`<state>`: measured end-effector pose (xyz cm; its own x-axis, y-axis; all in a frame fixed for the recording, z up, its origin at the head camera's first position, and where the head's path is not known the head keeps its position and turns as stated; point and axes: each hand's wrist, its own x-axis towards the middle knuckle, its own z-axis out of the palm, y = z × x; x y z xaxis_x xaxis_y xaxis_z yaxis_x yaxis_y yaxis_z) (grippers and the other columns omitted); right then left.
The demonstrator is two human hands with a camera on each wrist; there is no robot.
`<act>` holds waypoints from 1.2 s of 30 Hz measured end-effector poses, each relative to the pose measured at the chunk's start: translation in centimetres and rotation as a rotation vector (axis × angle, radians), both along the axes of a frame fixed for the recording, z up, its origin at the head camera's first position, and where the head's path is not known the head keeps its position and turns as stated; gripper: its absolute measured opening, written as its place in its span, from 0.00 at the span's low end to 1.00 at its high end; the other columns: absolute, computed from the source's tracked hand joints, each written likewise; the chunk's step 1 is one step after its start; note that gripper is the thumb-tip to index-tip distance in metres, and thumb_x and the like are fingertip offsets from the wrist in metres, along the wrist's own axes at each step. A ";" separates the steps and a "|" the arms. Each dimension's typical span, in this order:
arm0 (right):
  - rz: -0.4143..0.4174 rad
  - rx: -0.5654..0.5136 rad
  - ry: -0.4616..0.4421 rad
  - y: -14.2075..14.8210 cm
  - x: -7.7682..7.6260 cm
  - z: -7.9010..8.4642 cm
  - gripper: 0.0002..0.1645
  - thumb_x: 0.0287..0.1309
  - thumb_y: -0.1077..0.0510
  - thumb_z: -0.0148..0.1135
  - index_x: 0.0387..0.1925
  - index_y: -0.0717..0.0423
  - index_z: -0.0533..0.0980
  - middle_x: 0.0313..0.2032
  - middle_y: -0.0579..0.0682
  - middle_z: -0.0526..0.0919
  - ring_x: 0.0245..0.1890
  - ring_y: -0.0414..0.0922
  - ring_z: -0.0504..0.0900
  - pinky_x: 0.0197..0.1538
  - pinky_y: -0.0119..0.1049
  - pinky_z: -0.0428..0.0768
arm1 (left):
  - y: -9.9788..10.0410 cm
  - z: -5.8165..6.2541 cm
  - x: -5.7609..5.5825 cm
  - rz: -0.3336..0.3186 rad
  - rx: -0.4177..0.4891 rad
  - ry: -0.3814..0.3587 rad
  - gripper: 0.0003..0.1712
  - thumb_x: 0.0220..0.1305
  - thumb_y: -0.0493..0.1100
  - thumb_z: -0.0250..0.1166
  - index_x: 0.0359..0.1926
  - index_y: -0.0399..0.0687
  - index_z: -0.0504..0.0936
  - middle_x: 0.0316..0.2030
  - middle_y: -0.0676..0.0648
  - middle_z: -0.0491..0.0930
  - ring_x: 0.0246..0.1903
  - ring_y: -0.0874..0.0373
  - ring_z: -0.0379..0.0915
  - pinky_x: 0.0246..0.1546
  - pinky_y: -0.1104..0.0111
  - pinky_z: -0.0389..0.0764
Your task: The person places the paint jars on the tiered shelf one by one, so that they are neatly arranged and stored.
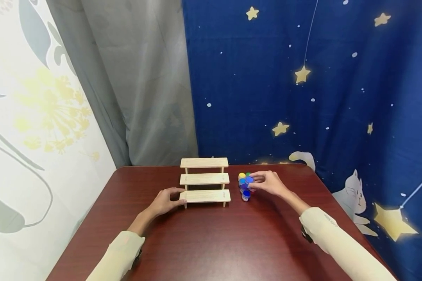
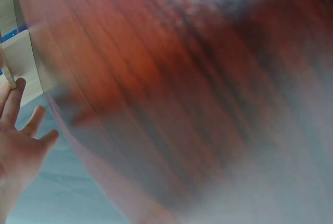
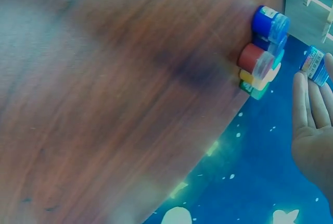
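A pale wooden three-step display stand (image 1: 204, 196) stands on the table. My left hand (image 1: 165, 202) grips the left end of its lowest step, thumb at the front and fingers behind. In the left wrist view a fingertip of that hand (image 2: 21, 148) meets the wood (image 2: 28, 62). Right of the stand, my right hand (image 1: 269, 182) pinches a small blue-lidded paint jar (image 1: 249, 180) between thumb and fingers. The right wrist view shows this jar (image 3: 314, 65) lifted apart from a cluster of similar jars, among them a dark blue jar (image 3: 264, 22) and a red jar (image 3: 252, 57).
The jar cluster also has a yellow jar (image 1: 242, 176) and a green jar (image 3: 255, 91). Beneath everything lies a dark red-brown wooden table (image 1: 211, 242). Behind it hang a grey curtain (image 1: 154, 97) and a blue star-patterned curtain (image 1: 246, 97).
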<state>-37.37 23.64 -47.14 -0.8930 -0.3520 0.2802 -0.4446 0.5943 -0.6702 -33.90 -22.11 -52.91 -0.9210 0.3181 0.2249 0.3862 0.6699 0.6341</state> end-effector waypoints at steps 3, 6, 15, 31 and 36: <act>0.005 0.006 0.001 -0.6 -0.3 0.5 0.25 0.56 0.54 0.80 0.53 0.60 0.86 0.44 0.57 0.90 0.45 0.51 0.91 0.50 0.46 0.86 | 0.0 -0.1 0.0 0.005 0.006 -0.015 0.29 0.62 0.52 0.77 0.62 0.48 0.85 0.60 0.42 0.83 0.64 0.44 0.76 0.62 0.47 0.76; 0.006 0.021 0.006 -1.3 -0.6 1.1 0.25 0.56 0.53 0.81 0.54 0.59 0.86 0.45 0.57 0.90 0.46 0.52 0.90 0.50 0.46 0.87 | 0.0 -0.2 0.0 0.010 0.009 -0.027 0.29 0.62 0.53 0.77 0.62 0.50 0.85 0.60 0.41 0.83 0.64 0.44 0.76 0.62 0.48 0.77; 0.031 0.012 -0.011 -3.2 -1.3 2.3 0.25 0.57 0.53 0.80 0.54 0.59 0.86 0.46 0.58 0.90 0.47 0.52 0.90 0.48 0.44 0.87 | 0.1 -0.3 -0.1 0.020 0.021 -0.049 0.29 0.62 0.53 0.77 0.62 0.52 0.85 0.60 0.42 0.83 0.64 0.45 0.76 0.61 0.49 0.77; 0.076 0.036 0.029 -7.8 -2.8 5.1 0.26 0.57 0.50 0.80 0.55 0.55 0.86 0.45 0.54 0.91 0.46 0.47 0.90 0.51 0.45 0.86 | 0.0 0.1 0.1 0.028 0.017 -0.044 0.29 0.62 0.54 0.77 0.62 0.51 0.85 0.59 0.39 0.83 0.62 0.44 0.77 0.60 0.48 0.78; 0.101 0.026 0.045 -9.2 -3.1 5.8 0.25 0.57 0.52 0.80 0.55 0.54 0.86 0.45 0.52 0.91 0.46 0.46 0.90 0.51 0.45 0.86 | 0.1 0.0 0.2 0.028 0.030 -0.043 0.29 0.61 0.53 0.78 0.61 0.51 0.85 0.59 0.40 0.83 0.62 0.44 0.78 0.60 0.49 0.78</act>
<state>-40.44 14.40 -41.32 -0.8392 -0.4471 0.3095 -0.5327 0.5616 -0.6331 -33.69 -22.04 -52.88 -0.9386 0.2855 0.1936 0.3391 0.6609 0.6694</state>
